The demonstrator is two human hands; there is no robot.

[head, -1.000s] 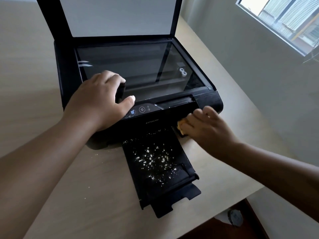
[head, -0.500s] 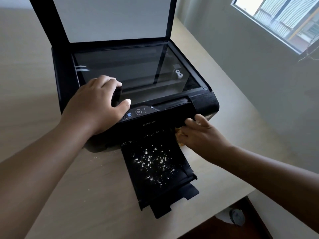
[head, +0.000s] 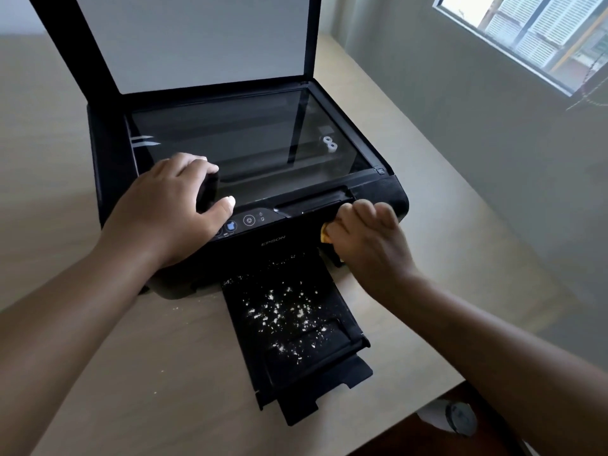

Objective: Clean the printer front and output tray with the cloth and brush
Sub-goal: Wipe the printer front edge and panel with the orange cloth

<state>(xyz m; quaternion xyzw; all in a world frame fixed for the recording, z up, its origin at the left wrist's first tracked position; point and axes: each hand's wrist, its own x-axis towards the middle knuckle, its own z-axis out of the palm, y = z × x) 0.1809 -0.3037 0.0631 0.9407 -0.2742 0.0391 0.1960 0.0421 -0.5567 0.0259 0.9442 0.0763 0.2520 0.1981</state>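
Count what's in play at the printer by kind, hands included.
Printer, with its output tray extended: 1
Hands: 2, left hand and right hand
Yellow cloth, held by the right hand: 1
Black object, gripped by the left hand: 1
Total: 5
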